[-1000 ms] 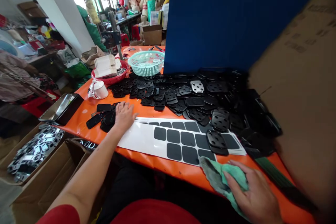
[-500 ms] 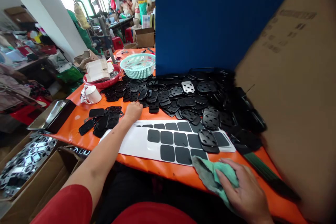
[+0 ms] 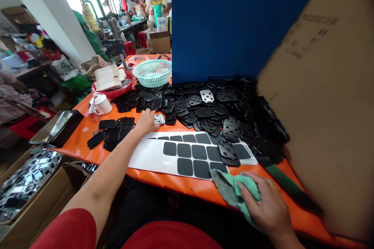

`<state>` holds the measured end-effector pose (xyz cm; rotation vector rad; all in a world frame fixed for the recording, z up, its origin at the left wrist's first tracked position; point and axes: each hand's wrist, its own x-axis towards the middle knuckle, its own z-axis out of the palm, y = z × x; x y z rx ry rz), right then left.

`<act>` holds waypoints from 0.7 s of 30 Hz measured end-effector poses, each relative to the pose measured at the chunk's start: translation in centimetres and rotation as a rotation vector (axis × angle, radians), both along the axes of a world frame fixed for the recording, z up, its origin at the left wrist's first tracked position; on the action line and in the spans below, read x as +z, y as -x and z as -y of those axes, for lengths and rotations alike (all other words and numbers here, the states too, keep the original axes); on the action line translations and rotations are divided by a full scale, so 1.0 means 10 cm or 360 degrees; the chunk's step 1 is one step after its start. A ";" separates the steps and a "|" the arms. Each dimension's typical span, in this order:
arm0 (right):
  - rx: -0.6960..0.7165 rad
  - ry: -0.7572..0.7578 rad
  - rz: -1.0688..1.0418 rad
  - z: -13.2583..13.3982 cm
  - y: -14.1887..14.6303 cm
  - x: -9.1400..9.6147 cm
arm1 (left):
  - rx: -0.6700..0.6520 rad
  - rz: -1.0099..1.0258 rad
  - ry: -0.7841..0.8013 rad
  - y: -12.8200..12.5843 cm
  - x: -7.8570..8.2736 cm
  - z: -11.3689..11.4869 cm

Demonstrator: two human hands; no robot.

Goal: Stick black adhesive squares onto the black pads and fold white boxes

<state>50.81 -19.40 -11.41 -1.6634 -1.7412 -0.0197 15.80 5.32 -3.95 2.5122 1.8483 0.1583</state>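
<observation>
My left hand (image 3: 147, 121) reaches across the orange table (image 3: 87, 132) and pinches a small pad (image 3: 159, 119) with a silver underside at the near edge of a big heap of black perforated pads (image 3: 210, 111). My right hand (image 3: 267, 206) lies with curled fingers on a green cloth (image 3: 230, 190) at the table's front edge. Between the hands lies a white backing sheet (image 3: 149, 155) with several dark square stickers (image 3: 193, 155). One black pad (image 3: 228, 151) rests on the sheet's right end.
A small stack of black pads (image 3: 112, 134), a white teapot (image 3: 101, 104), a red bowl (image 3: 112, 91) and a mint basket (image 3: 152, 72) sit at the left. A blue panel (image 3: 228, 23) and cardboard (image 3: 327, 116) wall the back and right. Boxes (image 3: 26, 186) stand below left.
My left hand moved right from the small black stack to the heap's edge and picked up a pad, its silver side now showing. My right hand stayed on the cloth.
</observation>
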 end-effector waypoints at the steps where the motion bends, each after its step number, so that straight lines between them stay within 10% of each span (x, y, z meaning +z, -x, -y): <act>1: -0.0035 -0.0014 -0.0045 0.02 0.00 0.00 | -0.0047 0.0020 0.0005 -0.01 0.06 0.11; 6: -0.0315 0.0060 -0.0422 0.14 0.19 0.31 | -0.0637 0.0397 0.0032 -0.19 0.30 0.96; 11: 0.0357 0.0793 -0.1341 0.10 0.72 0.86 | -0.1279 0.0772 -0.0038 -0.49 0.34 1.76; 21: 0.0884 0.1105 -0.1972 0.14 0.99 0.90 | -0.1355 0.0902 -0.0104 -0.54 0.23 2.11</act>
